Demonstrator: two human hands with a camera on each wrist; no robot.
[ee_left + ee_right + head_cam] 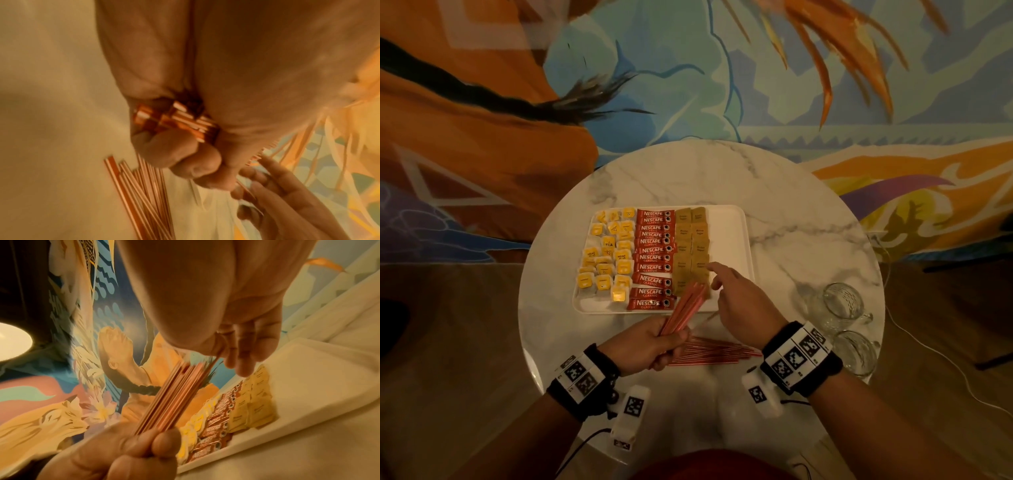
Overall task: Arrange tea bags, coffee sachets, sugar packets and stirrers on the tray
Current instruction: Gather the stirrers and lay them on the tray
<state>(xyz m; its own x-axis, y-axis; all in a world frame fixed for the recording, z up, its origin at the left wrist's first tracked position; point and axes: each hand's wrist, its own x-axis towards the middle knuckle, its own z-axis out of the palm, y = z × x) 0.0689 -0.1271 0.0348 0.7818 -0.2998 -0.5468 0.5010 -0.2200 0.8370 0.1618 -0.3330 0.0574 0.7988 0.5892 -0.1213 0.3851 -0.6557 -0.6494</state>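
A white tray (729, 240) holds yellow tea bags (609, 260) on its left, red coffee sachets (654, 257) in the middle and brown sugar packets (691, 246) beside them; its right strip is bare. My left hand (671, 342) grips a bundle of red stirrers (685, 308) slanting up over the tray's near edge. The bundle's cut ends (180, 120) show inside my fist. My right hand (726, 291) is at the bundle's top, index finger stretched out, and seems to pinch one stirrer (217, 353). More stirrers (719, 351) lie loose on the table between my wrists.
The tray sits on a round marble table (791, 222). Two glass mugs (842, 301) (856, 353) lie at the table's right edge, close to my right wrist. A painted wall rises behind the table.
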